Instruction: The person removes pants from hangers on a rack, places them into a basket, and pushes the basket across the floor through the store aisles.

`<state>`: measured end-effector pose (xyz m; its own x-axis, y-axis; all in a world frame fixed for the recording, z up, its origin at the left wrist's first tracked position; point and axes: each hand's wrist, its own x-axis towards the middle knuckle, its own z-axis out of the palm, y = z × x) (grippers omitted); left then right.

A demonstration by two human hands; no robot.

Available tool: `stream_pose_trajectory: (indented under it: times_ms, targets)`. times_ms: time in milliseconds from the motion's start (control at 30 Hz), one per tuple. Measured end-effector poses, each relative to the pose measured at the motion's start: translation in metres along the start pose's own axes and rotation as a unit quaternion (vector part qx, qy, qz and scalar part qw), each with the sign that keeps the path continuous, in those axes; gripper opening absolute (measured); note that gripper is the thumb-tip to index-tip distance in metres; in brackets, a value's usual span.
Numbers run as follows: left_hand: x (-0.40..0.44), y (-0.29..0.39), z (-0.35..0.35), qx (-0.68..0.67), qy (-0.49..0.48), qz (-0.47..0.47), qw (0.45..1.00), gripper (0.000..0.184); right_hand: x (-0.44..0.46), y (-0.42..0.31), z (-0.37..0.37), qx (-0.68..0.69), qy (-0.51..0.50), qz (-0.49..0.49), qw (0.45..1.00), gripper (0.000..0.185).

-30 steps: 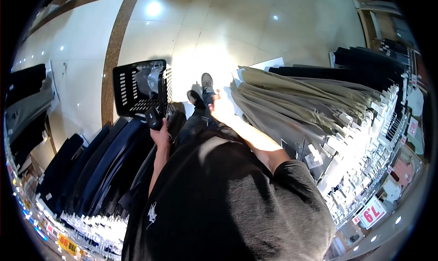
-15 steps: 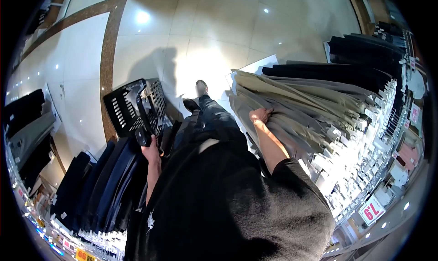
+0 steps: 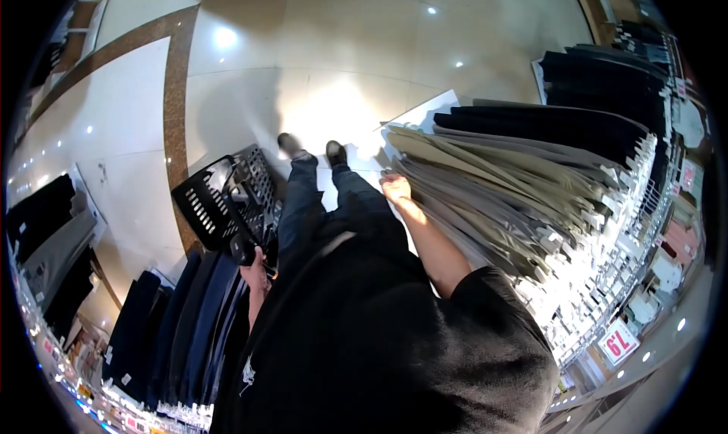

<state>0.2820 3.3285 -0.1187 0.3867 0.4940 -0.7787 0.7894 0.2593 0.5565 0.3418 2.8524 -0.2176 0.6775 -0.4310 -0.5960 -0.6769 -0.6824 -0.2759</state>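
My left hand [image 3: 256, 269] is closed around the black handle [image 3: 243, 247] of a shopping basket. The basket [image 3: 203, 208] is black plastic with slotted sides and sits low at my left, beside my legs. Some pale thing shows inside it, too unclear to name. At the front of the right-hand rack, my right hand [image 3: 396, 188] is beside the lower ends of grey trousers [image 3: 447, 199]. Its fingers are curled in, and I see nothing held in them. Khaki trousers [image 3: 485, 157] hang just beyond, in the same row.
Dark blue trousers [image 3: 186, 320] hang on a rack at my left, close behind the basket. Black trousers [image 3: 546, 123] hang farther along the right rack. White hangers [image 3: 591, 244] line its rail, near a price sign [image 3: 619, 341]. Tiled floor [image 3: 318, 47] stretches ahead.
My right hand has come off the grey trousers' side and moved left to their lower ends. My feet have stepped, and the left hand still grips the basket's handle.
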Motion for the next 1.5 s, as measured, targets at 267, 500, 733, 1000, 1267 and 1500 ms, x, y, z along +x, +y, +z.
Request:
stream_pose_trajectory:
  times_ms: [267, 500, 733, 1000, 1267, 1500]
  targets:
    - [0.01, 0.024, -0.015, 0.076, -0.041, 0.0, 0.996, 0.023, 0.031, 0.009, -0.078, -0.362, 0.152, -0.163, 0.905, 0.035]
    - [0.061, -0.017, -0.039, 0.174, -0.01, 0.044, 0.984, 0.028, 0.038, -0.033, -0.154, -0.215, 0.072, 0.111, 0.967, 0.059]
    - [0.014, 0.008, 0.002, 0.031, -0.012, -0.026, 0.999, 0.027, 0.165, 0.084, -0.103, -0.357, 0.115, -0.326, 0.868, 0.026]
    - [-0.012, -0.003, 0.084, 0.012, 0.242, -0.069, 0.968, 0.047, 0.192, -0.209, -0.057, -0.168, -0.154, -0.322, 0.919, 0.034]
    - [0.018, -0.027, 0.113, -0.022, 0.298, -0.083, 0.951, 0.074, 0.101, -0.411, 0.008, -0.206, -0.243, -0.611, 0.725, 0.039]
    - [-0.013, 0.019, 0.101, -0.07, 0.373, -0.058, 0.923, 0.057, -0.049, -0.448, 0.072, -0.171, -0.241, -0.821, 0.489, 0.057]
